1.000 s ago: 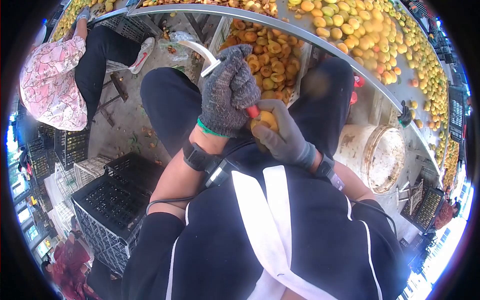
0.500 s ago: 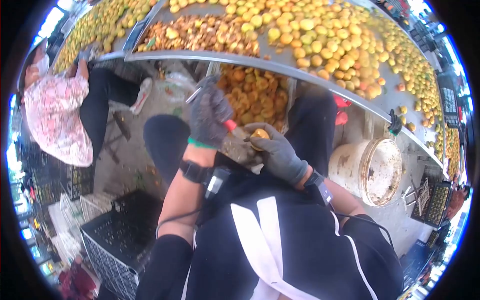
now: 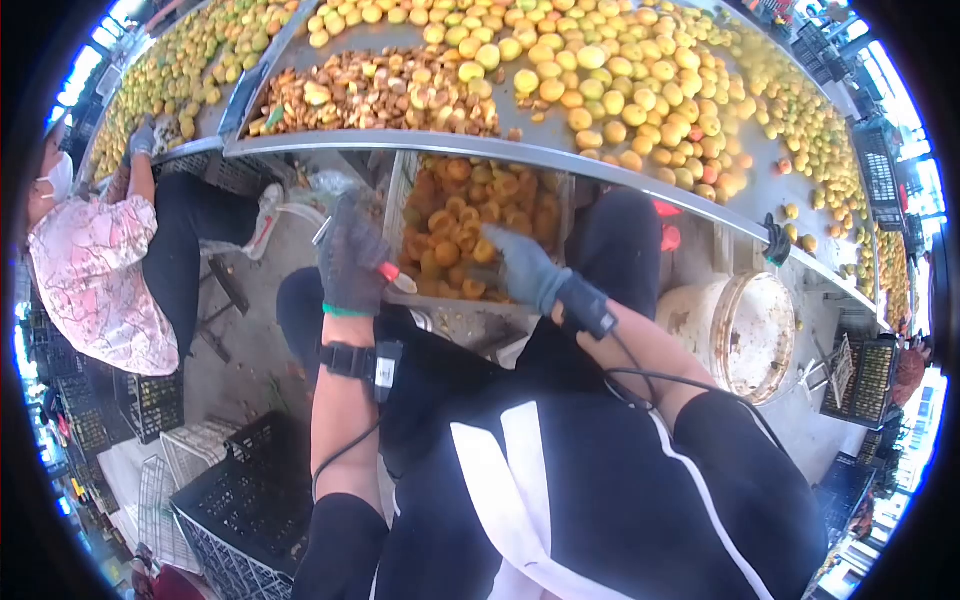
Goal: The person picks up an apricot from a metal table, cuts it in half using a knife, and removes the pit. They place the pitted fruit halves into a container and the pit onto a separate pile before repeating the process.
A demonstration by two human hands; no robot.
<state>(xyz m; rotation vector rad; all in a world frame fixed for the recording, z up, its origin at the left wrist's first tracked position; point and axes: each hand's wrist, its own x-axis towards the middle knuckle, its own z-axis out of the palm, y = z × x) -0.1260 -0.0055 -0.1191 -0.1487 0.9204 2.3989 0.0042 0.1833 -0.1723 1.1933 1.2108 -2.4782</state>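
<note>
Left grip (image 3: 352, 262), centre-left of frame: gloved, clamped round a knife (image 3: 388, 272). The red handle end points toward frame centre and the blade tip shows at the fist's upper left, so the long axis runs upper-left to lower-right.

Right grip (image 3: 518, 268), just right of centre: gloved, fingers stretched over the halved fruit (image 3: 470, 215) in the crate (image 3: 402, 205). Can't tell if it pinches a piece or is empty.

The crate lies directly above both grips in frame, under the table (image 3: 420, 140) rim. The right grip is nearer, over the contents; the left sits just beside the crate's left wall. Whole fruit (image 3: 600, 70) covers the table, upper frame.
</note>
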